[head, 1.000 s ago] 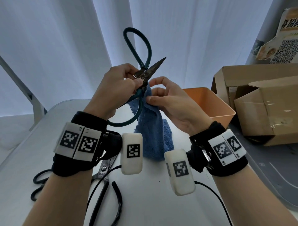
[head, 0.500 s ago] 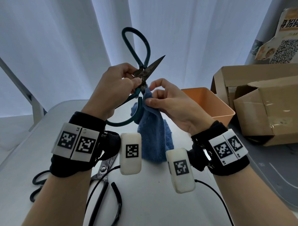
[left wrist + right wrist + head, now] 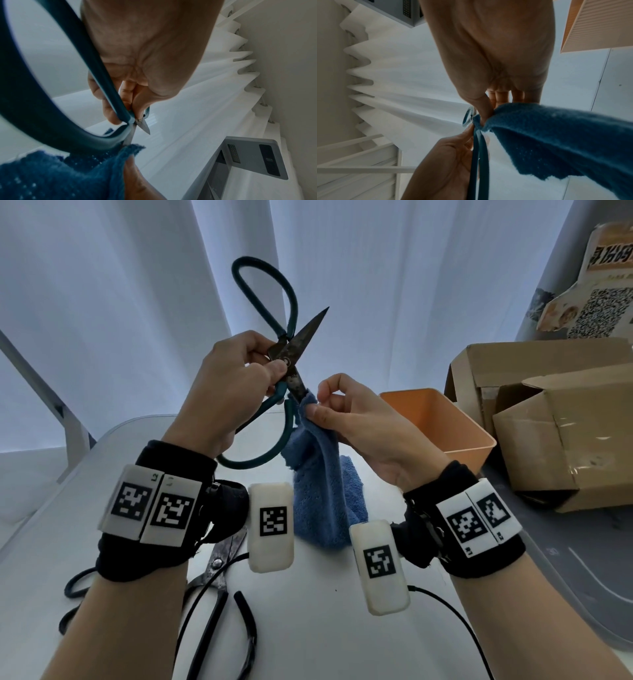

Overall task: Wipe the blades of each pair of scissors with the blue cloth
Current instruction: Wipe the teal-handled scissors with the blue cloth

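My left hand point(image 3: 236, 378) holds a pair of teal-handled scissors point(image 3: 291, 361) in the air, pinching them at the pivot. The scissors are spread wide, one blade pointing up right and the other down. My right hand point(image 3: 342, 416) pinches the blue cloth point(image 3: 322, 491) around the tip of the lower blade. The cloth hangs down to the white table point(image 3: 325, 628). In the left wrist view the teal handle point(image 3: 51, 108) loops close to the camera above the cloth point(image 3: 60, 175). In the right wrist view my thumb presses the cloth point(image 3: 556, 135) onto the blade.
A second pair of scissors point(image 3: 219, 563) with black handles lies on the table under my left wrist, beside black cables. An orange bin point(image 3: 442, 426) stands at the right, with cardboard boxes point(image 3: 555, 426) beyond it. White curtains hang behind.
The right hand has slid the cloth down the lower blade from near the pivot toward its tip. The scissors stay held up in the left hand.
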